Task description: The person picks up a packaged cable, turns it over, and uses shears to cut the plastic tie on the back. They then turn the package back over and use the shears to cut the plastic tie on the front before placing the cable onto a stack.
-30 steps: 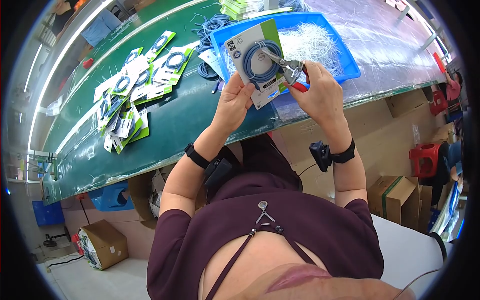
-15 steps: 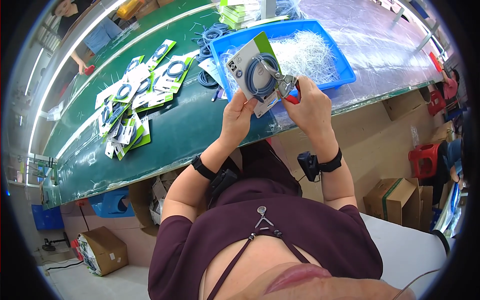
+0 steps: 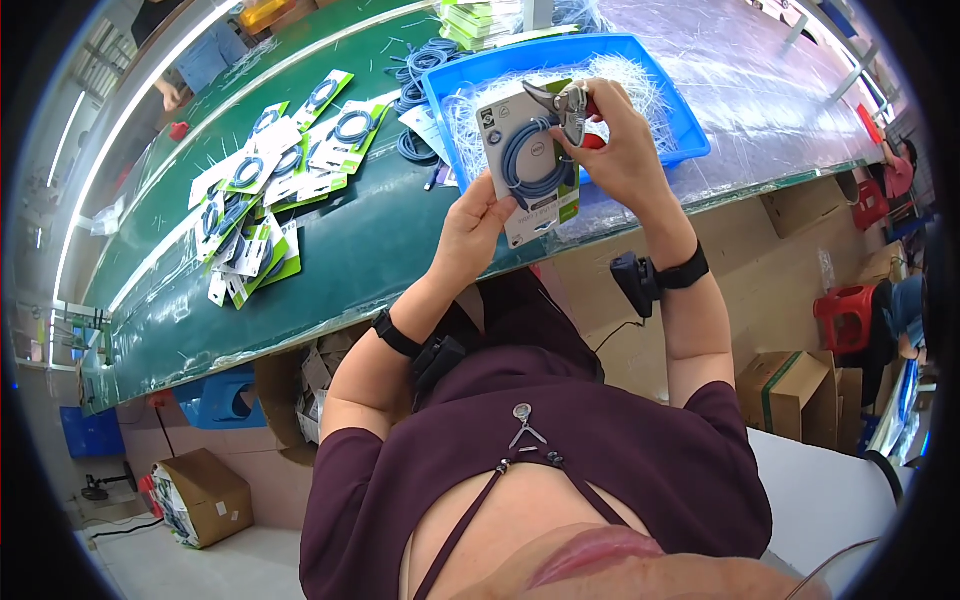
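Note:
My left hand (image 3: 475,226) pinches the lower left edge of a white and green cable card (image 3: 507,112). A coiled blue-grey cable (image 3: 530,188) is fastened to its front. My right hand (image 3: 622,150) is wrapped round pruning shears (image 3: 572,118) with red handles and metal jaws. The jaws point left over the card's upper right part, and they look parted. Whether the blades touch anything there I cannot make out. Behind the card sits a blue tray (image 3: 688,130) holding a heap of thin, clear-white plastic strips (image 3: 640,85).
Several carded cables (image 3: 270,185) lie piled on the green tabletop (image 3: 185,325) at the left. Loose coiled cables (image 3: 425,68) lie beside the tray's left edge. A stack of green and white cards (image 3: 475,25) stands behind it. Another person's hand (image 3: 172,97) shows at the far left.
My right hand has moved up with the shears, from the card's right side to its upper right part. The card has turned more upright and sits slightly lower.

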The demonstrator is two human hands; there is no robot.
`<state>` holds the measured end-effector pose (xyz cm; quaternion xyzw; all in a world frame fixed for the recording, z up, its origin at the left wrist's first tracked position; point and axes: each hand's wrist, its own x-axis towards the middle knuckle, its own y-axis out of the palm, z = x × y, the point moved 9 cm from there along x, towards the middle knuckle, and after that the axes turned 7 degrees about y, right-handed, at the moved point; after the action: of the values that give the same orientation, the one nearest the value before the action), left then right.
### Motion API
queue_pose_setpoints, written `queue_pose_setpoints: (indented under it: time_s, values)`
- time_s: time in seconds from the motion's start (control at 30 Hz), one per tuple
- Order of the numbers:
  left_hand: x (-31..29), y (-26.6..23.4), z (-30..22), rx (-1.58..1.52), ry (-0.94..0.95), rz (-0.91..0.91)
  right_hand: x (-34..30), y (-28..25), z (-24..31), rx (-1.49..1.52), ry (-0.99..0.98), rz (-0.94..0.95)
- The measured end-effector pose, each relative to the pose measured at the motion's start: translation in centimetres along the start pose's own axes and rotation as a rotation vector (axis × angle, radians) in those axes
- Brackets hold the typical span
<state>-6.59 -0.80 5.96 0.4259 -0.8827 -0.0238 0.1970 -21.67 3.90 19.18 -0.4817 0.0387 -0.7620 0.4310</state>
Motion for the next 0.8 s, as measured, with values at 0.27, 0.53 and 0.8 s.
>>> queue_pose_setpoints:
  time_s: [0.27, 0.53, 0.8]
  values:
    - [-1.0, -0.5, -1.1, 0.158, -0.044, 0.086, -0.3, 1.3, 0.0, 0.033, 0.132, 0.158]
    - [-2.1, -1.4, -0.5, -0.085, -0.26, 0.026, 0.6, 2.1, -0.4, -0.08, -0.052, -0.073]
    - [-15.9, -16.3, -7.5, 0.388, -0.072, -0.426, 3.0, -0.3, -18.5, -0.855, 0.264, 0.134]
